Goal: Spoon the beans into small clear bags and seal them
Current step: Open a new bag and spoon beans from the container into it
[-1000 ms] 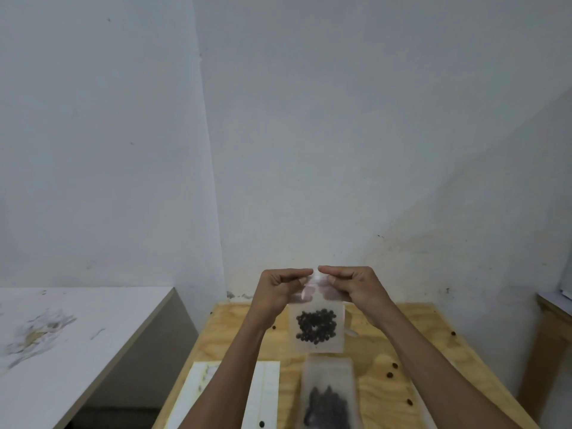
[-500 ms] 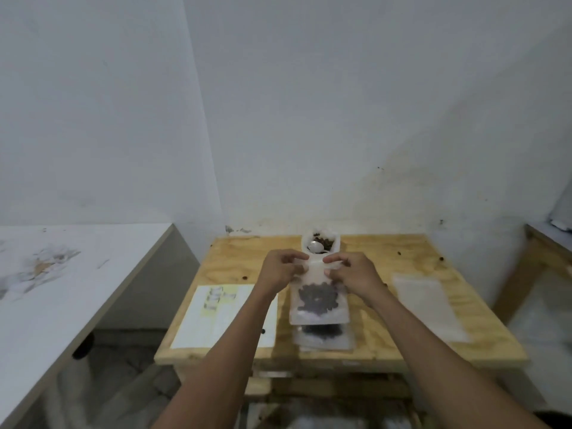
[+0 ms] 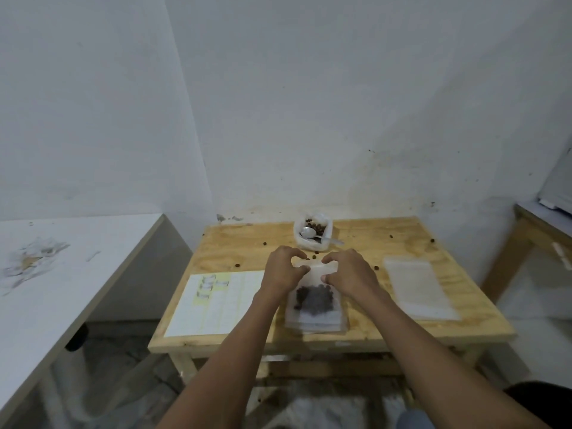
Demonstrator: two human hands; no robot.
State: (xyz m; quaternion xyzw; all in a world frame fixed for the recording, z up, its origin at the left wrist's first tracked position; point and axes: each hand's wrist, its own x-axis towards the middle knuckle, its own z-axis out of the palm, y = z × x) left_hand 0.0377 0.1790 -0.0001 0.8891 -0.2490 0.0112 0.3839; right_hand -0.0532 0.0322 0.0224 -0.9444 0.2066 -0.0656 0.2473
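Head view
Left hand (image 3: 283,267): fingers curled; the top edge of the bag (image 3: 314,297) is pinched at its left corner.
Right hand (image 3: 349,274): fingers curled; the bag's top edge is pinched at its right corner.
Grip: both narrow, closed on the bag's top strip.
Bag: laid on a pile of bags (image 3: 315,325) near the front of the surface (image 3: 387,236); dark beans (image 3: 314,300) are seen in its lower half.
Tub (image 3: 312,235): white, at the back of the surface, with beans and a spoon (image 3: 309,233) inside.
Loose beans: scattered on the surface around the tub.
Empty bags (image 3: 416,287): laid flat to the right of the hands.
Sheet (image 3: 216,301): paper, laid flat to the left.
Side table (image 3: 62,274): white, well apart at the left.
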